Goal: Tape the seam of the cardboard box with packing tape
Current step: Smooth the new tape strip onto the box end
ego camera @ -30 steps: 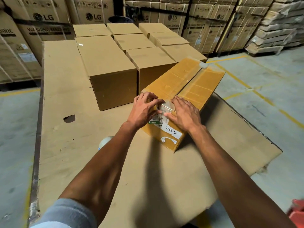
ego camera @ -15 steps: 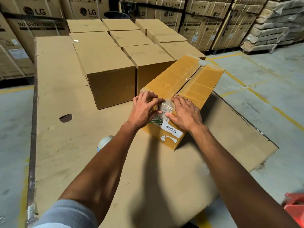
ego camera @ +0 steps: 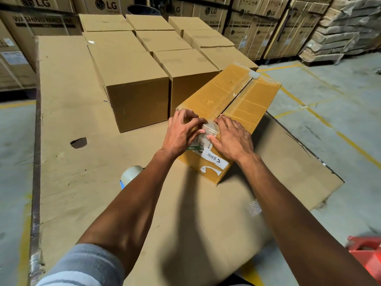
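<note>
Cardboard box (ego camera: 228, 104) sits near the cardboard sheet's (ego camera: 68, 100) right edge. Left hand (ego camera: 181, 134) and right hand (ego camera: 233, 139), fingers spread flat, press the tape end (ego camera: 210, 129) over the near edge. Recommend firm outward smoothing to bond it.

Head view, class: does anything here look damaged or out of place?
Yes. The cardboard sheet under the boxes has a torn hole at its left, and the yellow box carries torn label remnants on its near end.
</note>
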